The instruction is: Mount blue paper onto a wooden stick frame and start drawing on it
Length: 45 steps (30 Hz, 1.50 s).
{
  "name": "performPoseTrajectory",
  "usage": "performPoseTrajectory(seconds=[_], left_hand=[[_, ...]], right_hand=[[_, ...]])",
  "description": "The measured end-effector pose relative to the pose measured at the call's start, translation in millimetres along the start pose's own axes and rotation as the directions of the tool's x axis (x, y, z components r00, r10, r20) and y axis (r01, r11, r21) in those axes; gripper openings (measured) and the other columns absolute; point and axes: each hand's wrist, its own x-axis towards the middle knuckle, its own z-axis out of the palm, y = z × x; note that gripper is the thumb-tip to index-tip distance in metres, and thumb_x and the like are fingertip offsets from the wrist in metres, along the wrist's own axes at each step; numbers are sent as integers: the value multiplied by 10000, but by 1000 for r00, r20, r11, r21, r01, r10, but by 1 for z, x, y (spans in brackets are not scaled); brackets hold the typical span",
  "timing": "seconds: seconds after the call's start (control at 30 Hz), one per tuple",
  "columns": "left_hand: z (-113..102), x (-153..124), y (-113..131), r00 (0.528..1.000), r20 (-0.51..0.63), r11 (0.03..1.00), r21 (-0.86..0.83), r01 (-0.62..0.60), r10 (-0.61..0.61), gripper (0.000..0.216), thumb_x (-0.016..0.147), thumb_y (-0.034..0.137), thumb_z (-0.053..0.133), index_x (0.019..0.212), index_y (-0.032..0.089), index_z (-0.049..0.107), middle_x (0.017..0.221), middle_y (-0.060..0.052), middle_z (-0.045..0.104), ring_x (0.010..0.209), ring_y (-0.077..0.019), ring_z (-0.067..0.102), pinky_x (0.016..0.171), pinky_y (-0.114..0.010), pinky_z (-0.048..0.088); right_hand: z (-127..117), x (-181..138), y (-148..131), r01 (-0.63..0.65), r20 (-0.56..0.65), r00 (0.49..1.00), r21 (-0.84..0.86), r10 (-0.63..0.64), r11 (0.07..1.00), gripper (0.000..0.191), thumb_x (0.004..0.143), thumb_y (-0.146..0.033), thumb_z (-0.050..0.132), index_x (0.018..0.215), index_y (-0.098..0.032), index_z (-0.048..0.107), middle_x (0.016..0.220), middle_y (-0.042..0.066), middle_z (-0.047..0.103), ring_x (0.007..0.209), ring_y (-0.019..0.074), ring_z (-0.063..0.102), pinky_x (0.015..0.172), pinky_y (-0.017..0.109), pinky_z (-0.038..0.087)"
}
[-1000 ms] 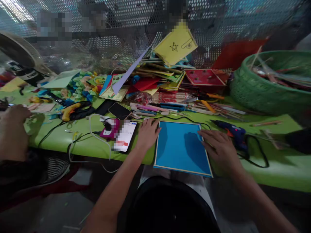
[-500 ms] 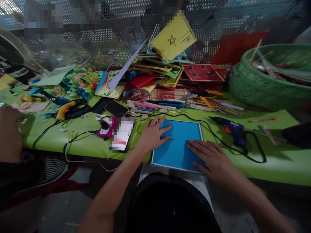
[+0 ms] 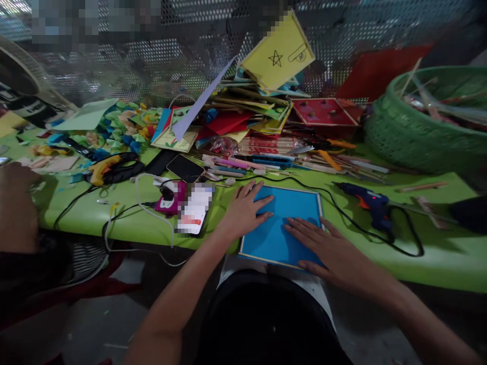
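Observation:
A blue sheet in a thin wooden frame (image 3: pixel 292 205) lies flat at the near edge of the green table (image 3: pixel 437 253). My left hand (image 3: pixel 245 210) rests on its left part, fingers stretched out and flat. My right hand (image 3: pixel 329 248) lies palm down on its lower right part, fingers spread and pointing left. Neither hand holds anything. A blue glue gun (image 3: pixel 371 205) with a black cord lies just right of the frame.
A phone (image 3: pixel 194 210) and a pink charger lie left of the frame. Piled coloured card and frames (image 3: pixel 262 109) fill the table's back. A green basket (image 3: pixel 422 129) of sticks stands at the right. Another person's hand (image 3: pixel 15 203) is at the far left.
Both hands slid from the frame's side edges onto the blue sheet; the right hand moved left across its lower part. The frame now sits nearer to me.

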Motion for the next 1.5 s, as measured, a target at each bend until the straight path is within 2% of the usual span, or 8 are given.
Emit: performPoseTrajectory(seconds=[0.17, 0.4, 0.6, 0.77, 0.93, 1.1, 1.27, 1.5], left_hand=[[1, 2, 3, 1000, 15, 1000, 0, 0, 0, 554, 1108, 591, 579, 1600, 340, 620, 1823, -93, 357, 1687, -350, 323, 1328, -592, 358], [3, 2, 2, 999, -22, 999, 11, -30, 30, 529, 1111, 560, 590, 1581, 323, 637, 1795, -68, 420, 1674, -348, 347, 1325, -582, 373], [-1, 3, 4, 1000, 10, 1000, 19, -21, 21, 508, 1135, 526, 538, 1588, 314, 624, 1775, -17, 457, 1673, -329, 348, 1338, -559, 363], [-1, 4, 4, 999, 20, 1000, 18, -25, 24, 491, 1143, 497, 525, 1591, 318, 618, 1761, -6, 481, 1654, -324, 379, 1334, -556, 366], [-1, 4, 4, 1000, 13, 1000, 17, -14, 14, 488, 1139, 500, 533, 1580, 310, 626, 1762, -33, 479, 1653, -320, 382, 1338, -557, 349], [1, 5, 3, 1000, 20, 1000, 14, -10, 10, 482, 1145, 511, 521, 1571, 314, 632, 1775, -50, 459, 1665, -317, 369, 1338, -558, 350], [0, 6, 0, 1000, 0, 1000, 8, 1, -1, 472, 1135, 542, 537, 1534, 319, 656, 1778, -83, 446, 1665, -331, 365, 1326, -583, 354], [-20, -11, 5, 1000, -21, 1000, 26, 12, -11, 440, 1132, 527, 552, 1441, 258, 713, 1440, -115, 714, 1451, -321, 574, 1273, -546, 392]], right_hand=[[-2, 18, 5, -127, -9, 992, 45, 128, 991, 788, 1114, -642, 433, 1799, -320, 211, 1809, 113, 363, 1635, 364, 417, 1311, 701, 323], [-35, 5, -13, -1, 194, 979, 328, -66, 945, 667, 1124, -606, 470, 1749, -397, 368, 1766, 37, 442, 1623, 280, 442, 1332, 590, 371], [-31, 7, -9, -181, 91, 982, 236, 163, 955, 782, 1068, -689, 522, 1730, -282, 434, 1776, 159, 400, 1638, 398, 391, 1306, 731, 315], [-50, -2, -29, 41, 254, 945, 530, -205, 847, 638, 1101, -605, 533, 1712, -461, 424, 1723, 12, 520, 1593, 273, 486, 1301, 534, 426], [-39, 3, -19, -138, 27, 990, 261, 135, 955, 755, 1073, -661, 536, 1730, -307, 425, 1764, 163, 426, 1628, 397, 412, 1298, 726, 325], [-57, -10, -44, 107, 212, 944, 533, -255, 839, 678, 1038, -577, 681, 1676, -468, 480, 1648, 24, 610, 1531, 288, 568, 1260, 526, 483], [-44, -27, -40, -6, -72, 997, 274, 26, 962, 607, 1061, -407, 661, 1657, -383, 548, 1595, 86, 665, 1441, 317, 661, 1227, 610, 505], [-1, -42, -2, -38, -171, 984, 62, 49, 997, 571, 1048, -232, 546, 1599, -364, 613, 1572, 65, 691, 1414, 273, 681, 1163, 539, 563]])
